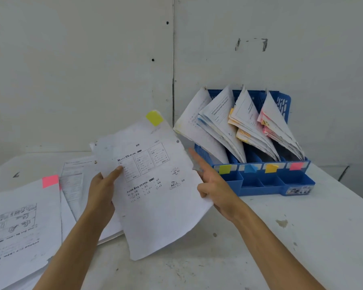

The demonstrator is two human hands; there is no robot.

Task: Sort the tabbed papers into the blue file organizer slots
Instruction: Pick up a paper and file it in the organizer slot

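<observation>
Both forearms enter from the near edge over a white table (pixel 281 248). Left hand (pixel 102 190): closed on the left edge of a printed sheet (pixel 153 185), thumb pressed on the printed face, remaining fingers hidden behind the paper. Sheet is held tilted above the table, near-centre, clear of the surface. It carries a yellow tab (pixel 154 118) at its far top edge.

Right hand (pixel 215 185): at the sheet's right edge, thumb resting on the paper's front face, index finger extended and pointing far-left along the edge, other fingers loosely curled behind or beside it. Whether it actually pinches the sheet cannot be told.

Blue file organizer (pixel 260 183): stands at far right on the table, just beyond the right hand and apart from it. Four slots, each holding leaning papers. Front labels run left to right: yellow-green (pixel 225 169), blue (pixel 250 168), orange-yellow (pixel 271 168), pink (pixel 296 165).

Loose stack of papers (pixel 23 218): spread on the table at near left; top sheet bears a pink tab (pixel 50 181).
</observation>
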